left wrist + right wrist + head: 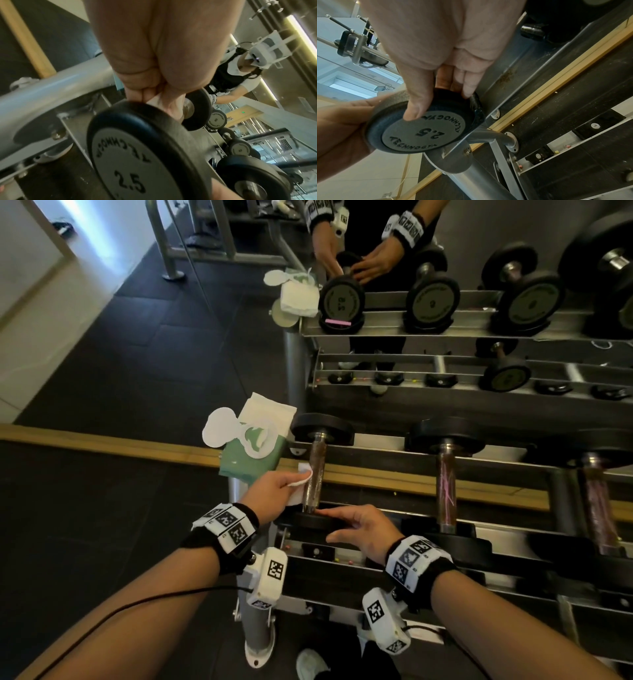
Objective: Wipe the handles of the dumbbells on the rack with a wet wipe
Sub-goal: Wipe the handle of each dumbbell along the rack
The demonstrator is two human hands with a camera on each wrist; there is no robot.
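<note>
A small 2.5 dumbbell [317, 470] lies at the left end of the rack [376, 563], its handle dirty brown. My left hand [274, 489] pinches a white wet wipe [301, 486] and presses it against the handle's left side; in the left wrist view the left hand [154, 94] curls round the handle behind the near head [137, 155]. My right hand [356, 527] holds the near head [423, 129], thumb on its face and fingers over its rim. Two more dumbbells [447, 481] with smeared handles lie to the right.
A green wet-wipe pack [253, 450] with its flap open sits on the rack's left end, just beyond my left hand. A mirror behind the rack repeats the dumbbells and my hands. Dark rubber floor lies to the left, and a wooden strip [102, 441] runs along the mirror's base.
</note>
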